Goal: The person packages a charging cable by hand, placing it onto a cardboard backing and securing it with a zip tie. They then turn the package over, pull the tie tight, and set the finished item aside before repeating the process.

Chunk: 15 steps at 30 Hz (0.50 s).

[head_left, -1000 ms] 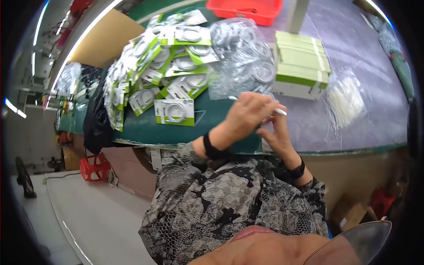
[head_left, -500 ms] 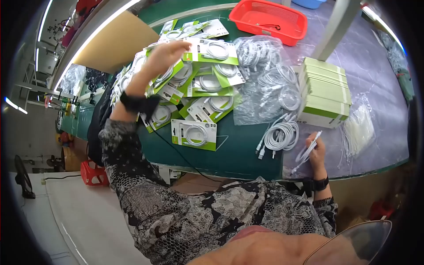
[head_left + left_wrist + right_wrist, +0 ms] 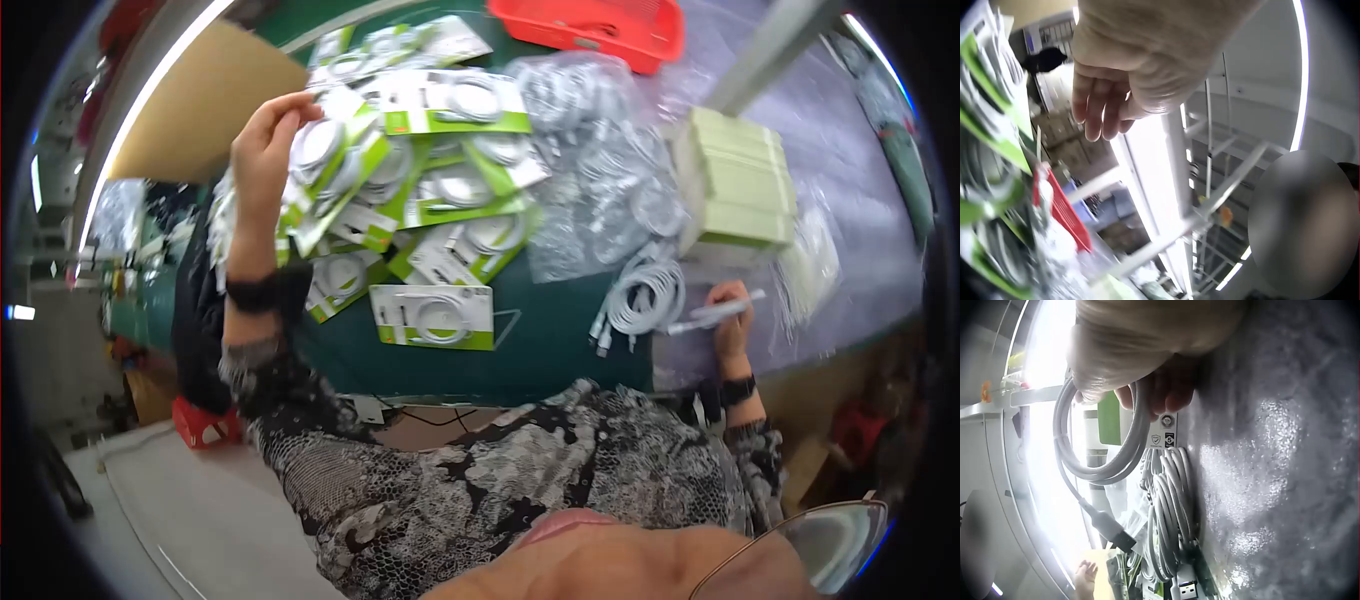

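In the head view my left hand (image 3: 266, 150) is raised over the left side of a heap of carded cable packs (image 3: 410, 195). Its fingers are loosely bent and empty in the left wrist view. My right hand (image 3: 733, 318) is low over the right part of the table and grips a coiled white USB cable (image 3: 1100, 474), whose plug hangs down in the right wrist view. Beside it, more coiled white cables (image 3: 648, 292) lie on the table. One carded pack (image 3: 385, 320) lies flat at the front of the heap.
Clear plastic bags of cables (image 3: 600, 150) lie behind the loose coils. To their right stands a block of stacked green-and-white cards (image 3: 740, 180), with a bundle of white ties (image 3: 808, 270) alongside. A red basket (image 3: 590, 38) and a grey post (image 3: 775, 60) are at the back.
My hands were together at the table's front edge, then parted. The left went up and left over the heap and further left since; the right moved right with the cable.
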Available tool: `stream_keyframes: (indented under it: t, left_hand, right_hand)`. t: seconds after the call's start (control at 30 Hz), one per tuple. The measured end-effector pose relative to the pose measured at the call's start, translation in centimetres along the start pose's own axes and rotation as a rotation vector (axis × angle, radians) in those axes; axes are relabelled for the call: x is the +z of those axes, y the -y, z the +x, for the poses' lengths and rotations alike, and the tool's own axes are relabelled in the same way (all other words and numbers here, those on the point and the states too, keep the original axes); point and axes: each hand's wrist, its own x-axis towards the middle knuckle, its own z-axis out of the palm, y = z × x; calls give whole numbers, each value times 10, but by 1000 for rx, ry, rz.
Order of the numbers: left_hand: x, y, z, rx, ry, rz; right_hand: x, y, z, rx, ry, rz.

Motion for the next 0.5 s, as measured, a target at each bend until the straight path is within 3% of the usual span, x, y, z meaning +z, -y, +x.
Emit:
stream_keyframes:
  t: [0.03, 0.1, 0.13, 0.17, 0.23, 0.33, 0.37, 0.4, 0.43, 0.5]
  left_hand:
    - [25, -38, -16, 1, 63, -54]
    - [72, -87, -52, -67, 417, -230]
    - [96, -107, -67, -29, 703, -215]
    - [121, -123, -79, 38, 977, -187]
    - [182, -127, -113, 204, 1207, -354]
    - [269, -134, -171, -316, 1125, -716]
    - [288, -139, -178, -485, 1069, -790]
    - [302, -141, -184, -463, 1050, -788]
    - [315, -142, -190, -512, 997, -1023]
    - [329, -152, -199, -594, 877, -1489]
  right_hand:
    - [-1, 3, 1, 46, 24, -73]
    - [-2, -5, -4, 72, -12, 34]
    - [-3, -10, -5, -44, -54, -8]
    - [0, -5, -8, 20, -133, 106]
    - [8, 16, -4, 494, -290, 216]
    - [14, 36, -3, 390, -316, 253]
    - [17, 41, -4, 101, -271, 146]
    - [14, 46, -9, -192, -229, 40]
    - [7, 54, -15, -219, -224, 44]
    - [-9, 81, -26, -517, -157, -223]
